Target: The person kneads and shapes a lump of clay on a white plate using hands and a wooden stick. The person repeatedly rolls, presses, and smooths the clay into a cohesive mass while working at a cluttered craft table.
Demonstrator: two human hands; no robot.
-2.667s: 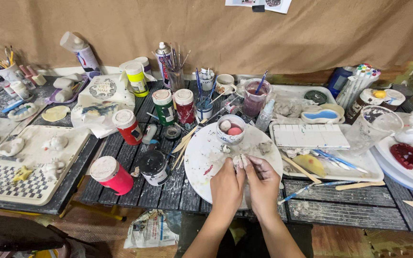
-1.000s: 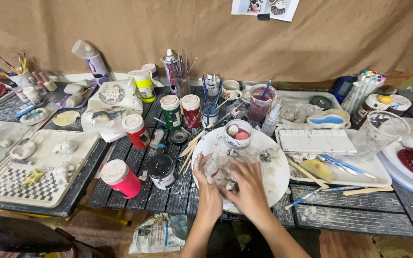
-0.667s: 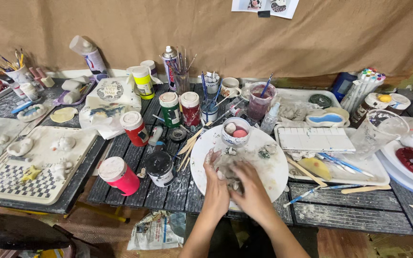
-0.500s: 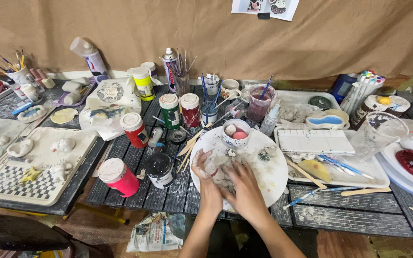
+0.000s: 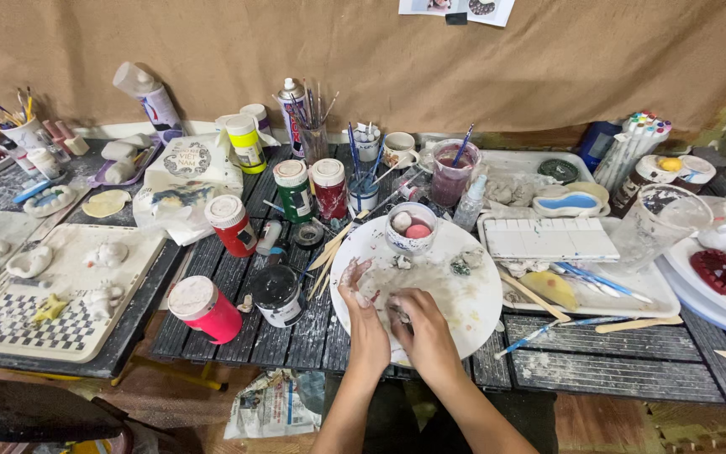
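Observation:
Both my hands rest on a round white plate [image 5: 472,307] smeared with clay, at the table's front edge. My left hand [image 5: 361,296] lies on the plate's left part with its fingers spread and dusted white. My right hand [image 5: 419,318] is curled beside it, fingers closed around a small lump of grey clay [image 5: 399,315] that is mostly hidden. A small bowl [image 5: 411,229] with a white and a pink ball sits at the plate's far edge. Small clay bits [image 5: 464,262] lie on the plate's right part.
Paint jars with red [image 5: 205,310], black [image 5: 276,295] and green [image 5: 294,189] bodies stand left of the plate. A checkered tray [image 5: 18,324] with clay figures is far left. A white palette tray [image 5: 548,240], brushes, a clear plastic cup [image 5: 654,225] and white plates [image 5: 716,290] fill the right.
My hands drew back from the plate's far middle toward its near left part and closed together over the clay lump. The view shifted slightly.

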